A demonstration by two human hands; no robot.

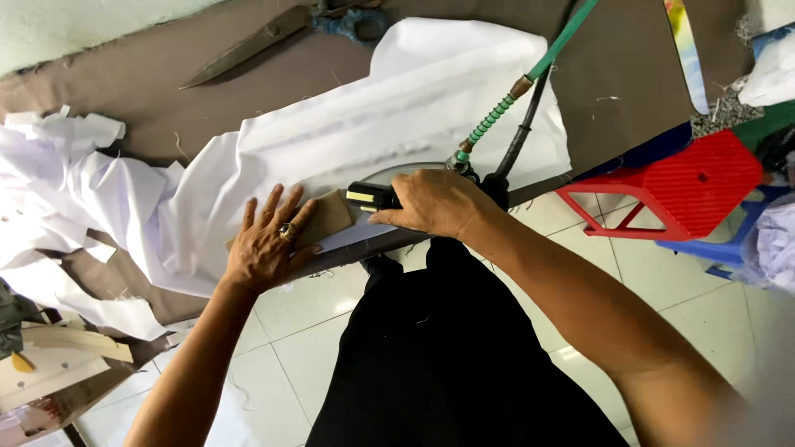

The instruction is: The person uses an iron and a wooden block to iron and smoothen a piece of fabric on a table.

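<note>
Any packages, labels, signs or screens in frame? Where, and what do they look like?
Cardboard box: bottom left corner, beige, flaps open, red and yellow print on its side.
Yellow label strips: on the black iron handle under the right hand, small rectangles.
No signs or screens show.

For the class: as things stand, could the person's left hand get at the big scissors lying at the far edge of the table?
Probably yes. The left hand lies flat on a cardboard piece, holding nothing, and only flat white fabric lies between it and the scissors, though they lie far across the table.
</note>
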